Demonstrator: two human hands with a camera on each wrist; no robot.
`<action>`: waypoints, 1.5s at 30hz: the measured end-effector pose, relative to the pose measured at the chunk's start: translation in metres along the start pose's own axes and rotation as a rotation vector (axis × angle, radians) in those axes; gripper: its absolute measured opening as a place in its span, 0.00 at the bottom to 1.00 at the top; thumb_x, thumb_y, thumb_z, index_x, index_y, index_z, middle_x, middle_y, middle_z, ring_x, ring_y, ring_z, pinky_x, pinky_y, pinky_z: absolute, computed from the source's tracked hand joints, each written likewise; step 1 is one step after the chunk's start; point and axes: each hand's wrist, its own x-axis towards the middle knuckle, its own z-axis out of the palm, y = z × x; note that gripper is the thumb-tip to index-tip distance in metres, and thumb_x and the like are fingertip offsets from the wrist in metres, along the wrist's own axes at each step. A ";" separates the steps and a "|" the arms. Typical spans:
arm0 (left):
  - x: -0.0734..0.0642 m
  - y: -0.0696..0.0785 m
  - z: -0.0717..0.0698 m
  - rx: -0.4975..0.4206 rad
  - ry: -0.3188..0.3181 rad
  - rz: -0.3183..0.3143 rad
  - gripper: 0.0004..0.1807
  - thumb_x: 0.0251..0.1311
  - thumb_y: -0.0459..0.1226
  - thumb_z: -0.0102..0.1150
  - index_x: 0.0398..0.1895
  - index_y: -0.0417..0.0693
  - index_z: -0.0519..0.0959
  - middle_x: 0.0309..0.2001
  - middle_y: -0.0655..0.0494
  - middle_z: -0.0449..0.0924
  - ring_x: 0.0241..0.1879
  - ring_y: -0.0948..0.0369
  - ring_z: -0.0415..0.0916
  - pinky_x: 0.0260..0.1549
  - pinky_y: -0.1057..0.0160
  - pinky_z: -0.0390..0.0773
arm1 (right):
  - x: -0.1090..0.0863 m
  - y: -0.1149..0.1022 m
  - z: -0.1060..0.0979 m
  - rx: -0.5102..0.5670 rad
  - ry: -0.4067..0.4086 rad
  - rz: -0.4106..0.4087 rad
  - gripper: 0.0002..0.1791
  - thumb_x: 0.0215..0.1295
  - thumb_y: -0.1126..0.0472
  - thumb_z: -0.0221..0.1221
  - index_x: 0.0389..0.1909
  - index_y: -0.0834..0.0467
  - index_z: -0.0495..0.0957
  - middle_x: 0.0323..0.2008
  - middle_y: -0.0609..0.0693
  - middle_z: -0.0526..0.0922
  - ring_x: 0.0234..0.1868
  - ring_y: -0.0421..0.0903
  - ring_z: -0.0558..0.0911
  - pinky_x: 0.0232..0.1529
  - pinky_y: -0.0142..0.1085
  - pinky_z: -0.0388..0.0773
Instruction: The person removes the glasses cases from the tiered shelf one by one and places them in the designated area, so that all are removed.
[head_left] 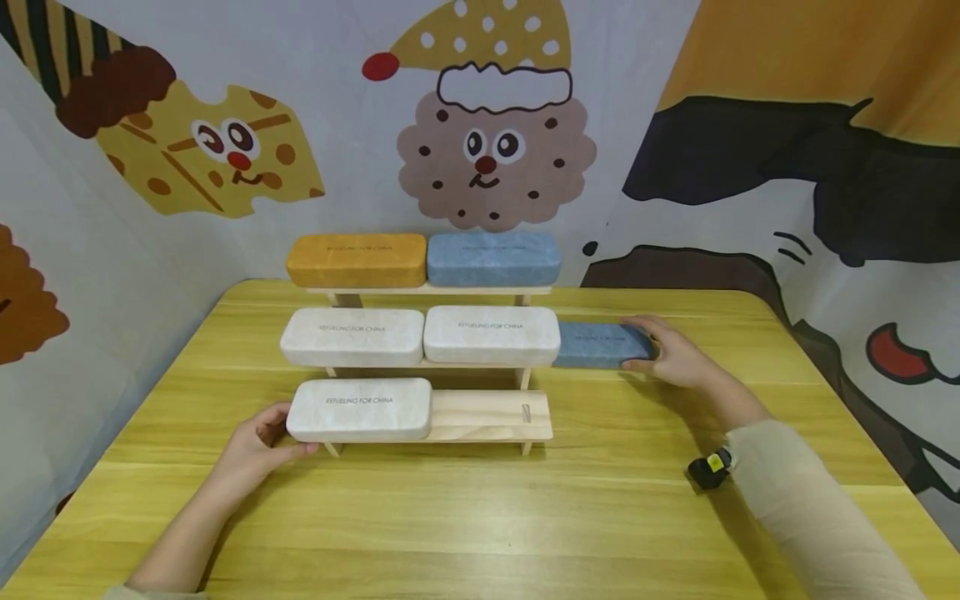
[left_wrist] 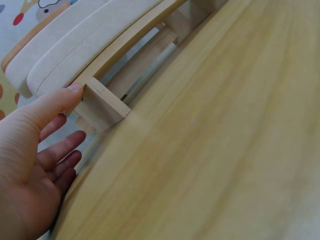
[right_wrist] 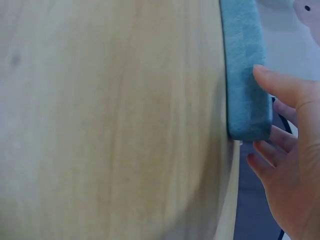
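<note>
1. On the table [head_left: 510,517], a three-tier rack [head_left: 480,414] is standing.
2. Right of it, a blue case [head_left: 592,344] is lying; my right hand [head_left: 667,354] is pinching its end, probably best kept level.
3. My left hand [head_left: 255,446], loosely spread, is touching the rack's corner.

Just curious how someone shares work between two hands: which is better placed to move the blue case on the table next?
The right hand, most likely: it grips the right end of the blue case. The left hand is across the rack, beside the lowest white case.
</note>
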 end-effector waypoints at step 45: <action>0.000 -0.004 0.001 0.011 0.008 0.015 0.29 0.52 0.34 0.71 0.56 0.33 0.73 0.49 0.55 0.78 0.48 0.74 0.71 0.45 0.76 0.70 | -0.045 -0.123 -0.011 0.164 0.432 -0.299 0.41 0.47 0.78 0.69 0.65 0.61 0.68 0.63 0.54 0.69 0.62 0.38 0.66 0.63 0.29 0.61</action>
